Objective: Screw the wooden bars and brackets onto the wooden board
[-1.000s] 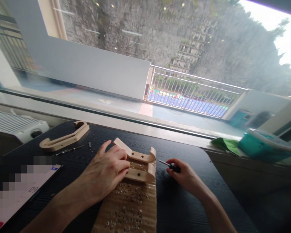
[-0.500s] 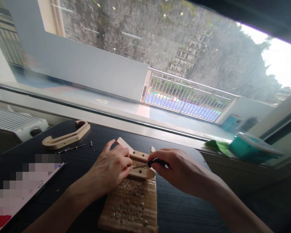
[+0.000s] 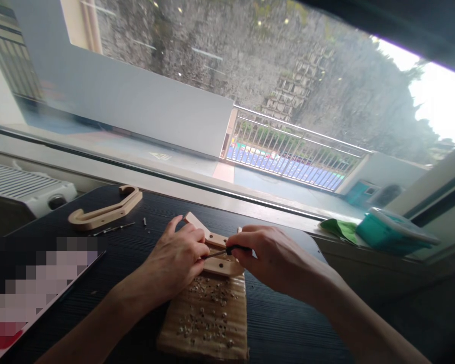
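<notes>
My right hand (image 3: 263,253) is closed around the black handle of a screwdriver (image 3: 235,250). Its thin metal shaft points left, to the fingertips of my left hand (image 3: 184,250). Those fingers are bent and pressed against a pale wooden piece (image 3: 220,266) with dark holes; whether they also pinch something small at the shaft's tip is hidden. The wood has a near and a far bar with a gap between them, and an angled arm (image 3: 194,224) rising at the far left. It rests on a corrugated cardboard slab (image 3: 208,323) scattered with small shiny bits.
On the dark table (image 3: 284,313), a similar curved wooden piece (image 3: 108,215) lies far left, near thin metal bits (image 3: 116,229). A blurred-out flat device (image 3: 41,303) lies at the near left. A teal box (image 3: 390,232) and green cloth (image 3: 339,230) sit by the window at right.
My right hand has shifted slightly left and up with the screwdriver, its tip now closer to my left fingers. My left hand stays on the wood. The view has tilted a little.
</notes>
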Motion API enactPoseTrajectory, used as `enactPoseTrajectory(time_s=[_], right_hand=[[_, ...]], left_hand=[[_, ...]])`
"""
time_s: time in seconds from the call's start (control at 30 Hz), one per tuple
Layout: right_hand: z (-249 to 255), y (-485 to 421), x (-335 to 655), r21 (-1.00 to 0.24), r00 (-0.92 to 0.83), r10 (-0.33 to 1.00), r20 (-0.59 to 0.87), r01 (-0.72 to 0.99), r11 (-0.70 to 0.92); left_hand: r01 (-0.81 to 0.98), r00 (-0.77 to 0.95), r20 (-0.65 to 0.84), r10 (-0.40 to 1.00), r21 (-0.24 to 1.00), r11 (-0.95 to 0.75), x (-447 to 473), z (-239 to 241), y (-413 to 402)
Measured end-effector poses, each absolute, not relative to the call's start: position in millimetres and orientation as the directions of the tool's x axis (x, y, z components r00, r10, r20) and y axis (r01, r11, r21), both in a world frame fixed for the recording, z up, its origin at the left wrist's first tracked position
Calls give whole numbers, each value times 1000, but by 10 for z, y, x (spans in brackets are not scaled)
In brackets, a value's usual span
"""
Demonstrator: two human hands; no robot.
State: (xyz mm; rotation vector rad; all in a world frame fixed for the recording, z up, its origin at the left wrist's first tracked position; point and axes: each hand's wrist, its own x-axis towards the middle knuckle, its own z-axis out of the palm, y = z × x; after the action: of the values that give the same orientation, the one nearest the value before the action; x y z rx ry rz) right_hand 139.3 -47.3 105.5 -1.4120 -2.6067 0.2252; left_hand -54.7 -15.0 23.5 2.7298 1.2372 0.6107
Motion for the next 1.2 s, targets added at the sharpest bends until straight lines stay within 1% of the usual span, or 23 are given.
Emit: enactPoseTrajectory(time_s=[0.17,0.3,0.43,0.57,0.83,1.2], right_hand=[[1125,-479,1378,-165,-602,797,53,782,601],[1170,-484,1347,-78,-673,739,35,735,674],[1191,-504,1308,-7,-684,729,33,729,685],[1261,-491,1262,-13,-716,698,1,698,716],[1359,-308,1154,-22,-776,625,-89,629,777],[1465,-215,979,32,-714,657,-241,671,741]], left_hand=[[705,591,322,740,240,-667,-539,242,-153],[700,596,341,727,224,-678,-543,254,-164],[689,598,347,722,236,-685,-551,260,-170],[668,602,358,714,264,-695,-551,266,-169],[671,598,352,720,272,-690,-549,284,-178],[696,578,375,725,239,-677,-530,262,-167]])
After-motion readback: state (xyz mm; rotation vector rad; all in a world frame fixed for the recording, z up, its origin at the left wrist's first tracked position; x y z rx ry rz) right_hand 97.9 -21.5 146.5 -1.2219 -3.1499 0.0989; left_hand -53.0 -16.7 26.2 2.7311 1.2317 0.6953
